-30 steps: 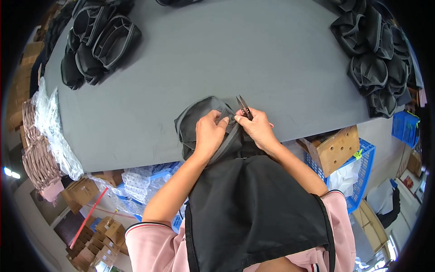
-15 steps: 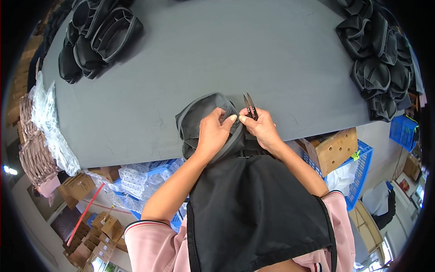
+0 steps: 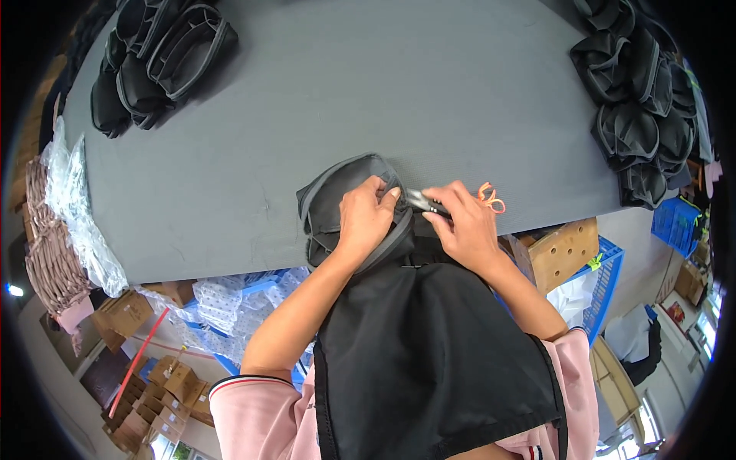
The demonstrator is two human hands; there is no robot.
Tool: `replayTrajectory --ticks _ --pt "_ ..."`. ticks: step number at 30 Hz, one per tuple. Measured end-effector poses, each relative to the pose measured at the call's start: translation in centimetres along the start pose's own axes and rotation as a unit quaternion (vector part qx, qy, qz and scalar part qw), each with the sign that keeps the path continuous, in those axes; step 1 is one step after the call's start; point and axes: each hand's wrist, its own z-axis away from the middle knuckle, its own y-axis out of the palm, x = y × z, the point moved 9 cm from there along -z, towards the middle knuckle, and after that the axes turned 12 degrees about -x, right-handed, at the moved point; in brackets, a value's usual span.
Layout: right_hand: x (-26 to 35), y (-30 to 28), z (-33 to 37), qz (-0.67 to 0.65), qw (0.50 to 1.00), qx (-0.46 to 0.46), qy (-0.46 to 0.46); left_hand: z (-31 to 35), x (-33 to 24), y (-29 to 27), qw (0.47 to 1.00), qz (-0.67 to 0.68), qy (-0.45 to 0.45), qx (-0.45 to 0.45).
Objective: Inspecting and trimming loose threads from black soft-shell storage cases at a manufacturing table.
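A black fabric pouch [image 3: 331, 198] with a grey-edged opening lies at the near edge of the grey table [image 3: 345, 84], right in front of me. My left hand [image 3: 365, 221] reaches over its opening and pinches the right side of the rim between thumb and fingers. In my right hand [image 3: 469, 234] is a pair of thread snips [image 3: 428, 204], blades pointing left at the rim beside my left fingertips. An orange cord loop [image 3: 491, 198] sticks out behind the right hand. Whether the blades touch the fabric is hard to tell.
Similar black pouches are heaped at the far left [image 3: 188, 57] and far right [image 3: 629, 130]. Clear plastic bags [image 3: 86, 218] hang at the left edge. Below the near edge are a holed brown box [image 3: 563, 253], a blue crate [image 3: 611, 276] and patterned plastic packs [image 3: 218, 303].
The snips stood upright in my right hand while its fingertips pinched at the rim. Now that hand has drawn back right, with the blades turned toward the rim. The left hand keeps its pinch.
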Motion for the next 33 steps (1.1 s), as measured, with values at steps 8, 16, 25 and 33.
replayTrajectory --ticks 8,16,25,33 --pt "3.8 0.3 0.5 0.166 0.945 0.003 -0.281 -0.1 0.1 0.3 1.000 -0.009 0.010 -0.001" --pt "4.2 1.0 0.8 0.205 0.921 0.010 -0.331 0.0 -0.1 0.2 1.000 -0.008 0.002 0.005" --pt "-6.7 3.2 -1.7 -0.417 0.842 -0.013 0.341 0.0 -4.5 1.3 0.989 -0.108 0.062 0.083" --pt "-6.9 1.1 -1.4 -0.365 0.887 -0.070 0.275 0.5 -5.8 3.6 0.942 -0.212 0.188 0.181"
